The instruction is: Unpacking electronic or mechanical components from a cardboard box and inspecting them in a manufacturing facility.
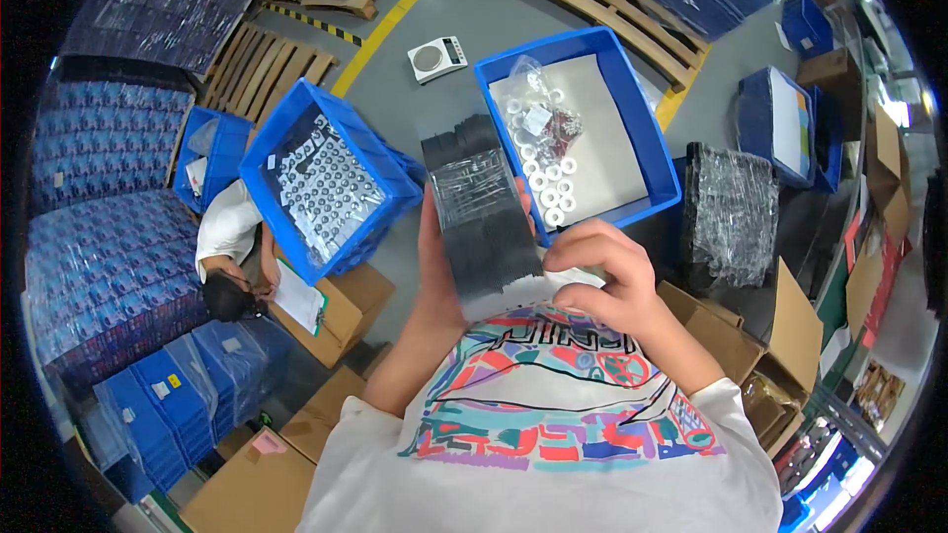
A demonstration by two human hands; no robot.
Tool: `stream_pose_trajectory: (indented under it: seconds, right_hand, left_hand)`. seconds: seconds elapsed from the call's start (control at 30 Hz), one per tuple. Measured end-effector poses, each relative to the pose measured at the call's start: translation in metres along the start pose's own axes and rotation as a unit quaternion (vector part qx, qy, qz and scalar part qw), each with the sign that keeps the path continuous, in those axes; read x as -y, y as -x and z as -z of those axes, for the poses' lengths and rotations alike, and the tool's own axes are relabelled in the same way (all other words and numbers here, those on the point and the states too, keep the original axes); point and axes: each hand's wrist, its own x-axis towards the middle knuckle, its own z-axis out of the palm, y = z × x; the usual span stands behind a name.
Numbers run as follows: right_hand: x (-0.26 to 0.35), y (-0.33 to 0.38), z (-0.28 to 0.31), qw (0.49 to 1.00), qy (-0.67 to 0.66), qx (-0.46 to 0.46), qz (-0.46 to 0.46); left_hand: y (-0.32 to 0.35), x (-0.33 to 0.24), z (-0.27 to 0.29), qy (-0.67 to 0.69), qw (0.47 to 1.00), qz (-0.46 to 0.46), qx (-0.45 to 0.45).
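Black bundle (489,237), banded with clear film (468,183), at frame centre. The left hand (431,255) grasps it; the right hand (614,274) is loosely curled, thumb and forefinger parted, contact unclear. Apparent step: handling the bundle; next calls for steady left support.

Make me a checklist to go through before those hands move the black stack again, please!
1. Left hand holding the black stack: ok.
2. Right hand gripping it too: cannot tell; it's at the stack's lower right corner.
3. Shiny clear film on the stack: ok, visible across its upper side.
4. White rings inside the right blue bin: ok.
5. Rings lined up neatly: not ok, they're jumbled.
6. Scale switched on: cannot tell.
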Motion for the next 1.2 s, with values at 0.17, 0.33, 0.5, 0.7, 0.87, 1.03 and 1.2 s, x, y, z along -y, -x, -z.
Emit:
stream_pose_trajectory:
  seconds: [0.17, 0.33, 0.5, 0.7, 0.87, 1.03, 1.2]
  right_hand:
    - [-0.006, -0.028, -0.032, 1.0, -0.018, 0.011, 0.016]
    - [-0.003, -0.063, -0.078, 0.998, 0.011, -0.004, 0.058]
    - [0.005, -0.1, -0.125, 0.997, 0.062, 0.043, 0.001]
    - [-0.001, -0.14, -0.182, 0.984, 0.082, 0.133, 0.082]
    - [-0.01, -0.158, -0.221, 0.976, 0.089, 0.174, 0.091]
    - [-0.011, -0.174, -0.246, 0.966, 0.076, 0.229, 0.091]
    - [-0.016, -0.187, -0.255, 0.959, 0.064, 0.258, 0.1]
  left_hand:
    - [0.01, -0.04, 0.002, 0.021, 1.0, 0.015, -0.001]
    - [0.025, -0.088, 0.015, -0.012, 0.998, -0.055, 0.003]
    - [0.045, -0.144, 0.032, 0.007, 0.997, -0.07, -0.011]
    - [0.081, -0.197, 0.037, 0.082, 0.991, -0.105, 0.021]
    - [0.102, -0.227, 0.059, 0.117, 0.983, -0.141, 0.027]
    - [0.117, -0.241, 0.096, 0.121, 0.964, -0.184, 0.145]
    - [0.12, -0.247, 0.104, 0.154, 0.955, -0.2, 0.158]
